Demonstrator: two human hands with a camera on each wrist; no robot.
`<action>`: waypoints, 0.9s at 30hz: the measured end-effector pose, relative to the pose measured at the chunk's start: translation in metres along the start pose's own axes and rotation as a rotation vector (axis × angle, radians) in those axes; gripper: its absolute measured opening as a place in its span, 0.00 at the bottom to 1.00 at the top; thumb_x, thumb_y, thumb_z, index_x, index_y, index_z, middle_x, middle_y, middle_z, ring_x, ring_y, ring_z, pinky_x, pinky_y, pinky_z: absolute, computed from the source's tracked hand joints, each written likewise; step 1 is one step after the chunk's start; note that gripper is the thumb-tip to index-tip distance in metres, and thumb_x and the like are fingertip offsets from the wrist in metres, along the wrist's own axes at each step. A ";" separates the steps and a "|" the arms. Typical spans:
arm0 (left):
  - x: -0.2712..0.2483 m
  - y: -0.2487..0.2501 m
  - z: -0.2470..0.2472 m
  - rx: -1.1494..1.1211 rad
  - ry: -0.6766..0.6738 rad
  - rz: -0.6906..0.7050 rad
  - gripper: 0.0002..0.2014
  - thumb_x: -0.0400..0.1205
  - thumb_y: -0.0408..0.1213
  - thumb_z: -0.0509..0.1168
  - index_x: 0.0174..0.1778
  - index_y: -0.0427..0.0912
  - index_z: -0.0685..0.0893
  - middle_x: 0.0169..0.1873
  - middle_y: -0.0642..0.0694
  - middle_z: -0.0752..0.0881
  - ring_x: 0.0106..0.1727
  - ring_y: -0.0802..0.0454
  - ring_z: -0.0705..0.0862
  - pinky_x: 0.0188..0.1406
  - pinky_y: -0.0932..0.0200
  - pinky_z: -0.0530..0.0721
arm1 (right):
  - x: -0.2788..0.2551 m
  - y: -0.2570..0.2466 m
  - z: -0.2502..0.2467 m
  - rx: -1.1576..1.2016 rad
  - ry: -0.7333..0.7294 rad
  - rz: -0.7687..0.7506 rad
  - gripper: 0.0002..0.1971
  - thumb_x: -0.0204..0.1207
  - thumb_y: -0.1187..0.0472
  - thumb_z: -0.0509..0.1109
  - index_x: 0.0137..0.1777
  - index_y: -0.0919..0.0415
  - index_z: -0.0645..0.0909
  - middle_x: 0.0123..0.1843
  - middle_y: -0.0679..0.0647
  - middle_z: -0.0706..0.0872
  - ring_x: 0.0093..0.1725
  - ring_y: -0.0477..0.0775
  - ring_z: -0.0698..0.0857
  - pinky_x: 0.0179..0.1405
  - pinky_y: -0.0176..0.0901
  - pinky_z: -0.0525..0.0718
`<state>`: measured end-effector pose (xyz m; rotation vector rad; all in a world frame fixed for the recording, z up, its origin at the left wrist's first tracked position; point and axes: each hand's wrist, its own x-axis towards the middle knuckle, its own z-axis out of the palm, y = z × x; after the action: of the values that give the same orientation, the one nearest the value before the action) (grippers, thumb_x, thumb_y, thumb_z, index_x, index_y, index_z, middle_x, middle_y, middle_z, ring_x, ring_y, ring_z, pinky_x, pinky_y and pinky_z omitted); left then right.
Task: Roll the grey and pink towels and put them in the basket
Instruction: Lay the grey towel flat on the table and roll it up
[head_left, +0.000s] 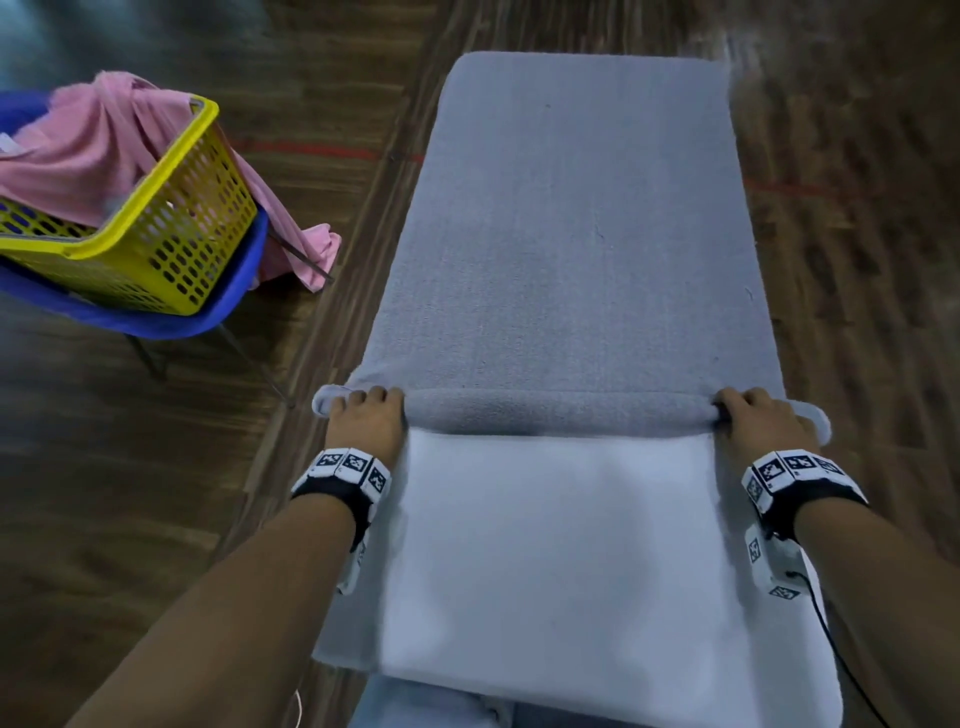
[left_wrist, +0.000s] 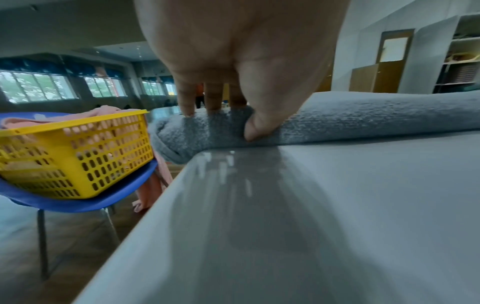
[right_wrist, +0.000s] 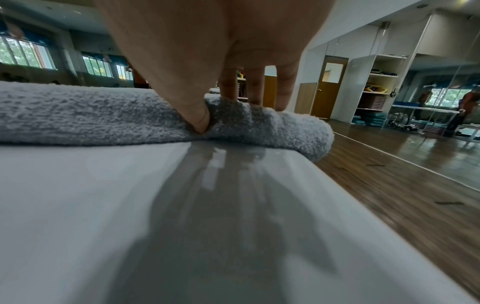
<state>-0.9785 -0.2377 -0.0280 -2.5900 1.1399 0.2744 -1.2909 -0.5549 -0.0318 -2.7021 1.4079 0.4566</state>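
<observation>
A grey towel lies spread along a white table, its near end wound into a short roll. My left hand grips the roll's left end, thumb in front and fingers over the top. My right hand grips the right end the same way. Both roll ends hang slightly past the table's sides. A pink towel lies loose in a yellow basket at the left, one end trailing down outside it.
The basket stands on a blue chair left of the table, also in the left wrist view. Wooden floor surrounds the table. A mirrored wall and shelves stand off to the right.
</observation>
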 end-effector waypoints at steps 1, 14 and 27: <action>0.005 -0.003 -0.004 0.015 -0.041 0.020 0.14 0.84 0.35 0.55 0.64 0.42 0.76 0.62 0.41 0.81 0.64 0.39 0.80 0.63 0.44 0.76 | 0.002 0.002 -0.002 -0.017 -0.022 -0.015 0.13 0.82 0.56 0.56 0.65 0.48 0.72 0.63 0.58 0.78 0.60 0.66 0.79 0.58 0.60 0.77; 0.023 -0.033 -0.044 -0.031 -0.159 0.077 0.08 0.85 0.48 0.53 0.55 0.52 0.73 0.61 0.40 0.82 0.60 0.38 0.80 0.58 0.45 0.73 | 0.006 0.040 -0.022 0.022 -0.049 -0.179 0.11 0.79 0.54 0.63 0.60 0.52 0.75 0.56 0.61 0.85 0.51 0.63 0.83 0.41 0.46 0.73; -0.013 0.021 0.003 -0.138 -0.086 -0.009 0.25 0.87 0.40 0.50 0.82 0.51 0.59 0.82 0.46 0.63 0.80 0.43 0.64 0.76 0.39 0.66 | -0.015 0.015 0.014 -0.043 0.089 -0.358 0.19 0.79 0.51 0.62 0.69 0.51 0.75 0.64 0.53 0.82 0.60 0.58 0.81 0.61 0.51 0.75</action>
<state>-1.0029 -0.2418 -0.0311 -2.6723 1.1149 0.4733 -1.3144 -0.5491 -0.0400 -2.9522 0.9052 0.3452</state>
